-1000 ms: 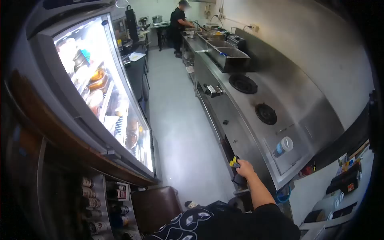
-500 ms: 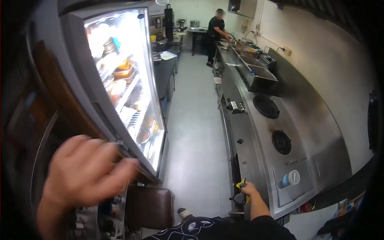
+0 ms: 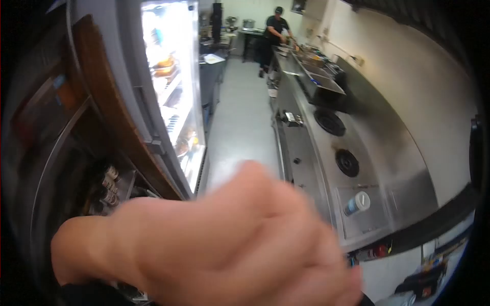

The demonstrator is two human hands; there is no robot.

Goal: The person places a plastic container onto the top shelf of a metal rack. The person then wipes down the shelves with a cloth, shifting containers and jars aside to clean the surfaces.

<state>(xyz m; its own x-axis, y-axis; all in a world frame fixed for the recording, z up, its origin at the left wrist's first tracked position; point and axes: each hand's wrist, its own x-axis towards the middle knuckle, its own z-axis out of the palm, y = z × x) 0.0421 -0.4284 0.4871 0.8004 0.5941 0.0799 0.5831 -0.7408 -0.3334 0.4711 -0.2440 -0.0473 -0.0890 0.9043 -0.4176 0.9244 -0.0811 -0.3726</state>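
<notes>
My left hand point(image 3: 240, 239) fills the lower middle of the view, very close to the camera and slightly blurred. Its forearm comes in from the lower left, and the knuckles face up. The fingers are curled in on the far side, so anything inside them is hidden. My right hand does not show; the left hand covers the area where it was. Beyond the knuckles, on the steel counter point(image 3: 380, 196) to the right, lies a white-capped container point(image 3: 357, 203) with a blue label. A round black burner point(image 3: 347, 162) sits farther along that counter.
A lit, glass-fronted fridge point(image 3: 196, 102) stands left of the grey aisle floor point(image 3: 242, 112). Small bottles point(image 3: 108, 186) fill a shelf at lower left. A co-worker in black point(image 3: 275, 33) stands at the far end beside the fryer basins point(image 3: 326, 92).
My left hand has swung right and toward the camera, its fingers now curled. My right hand, which held a yellow-and-black object, is out of sight. The view has shifted left.
</notes>
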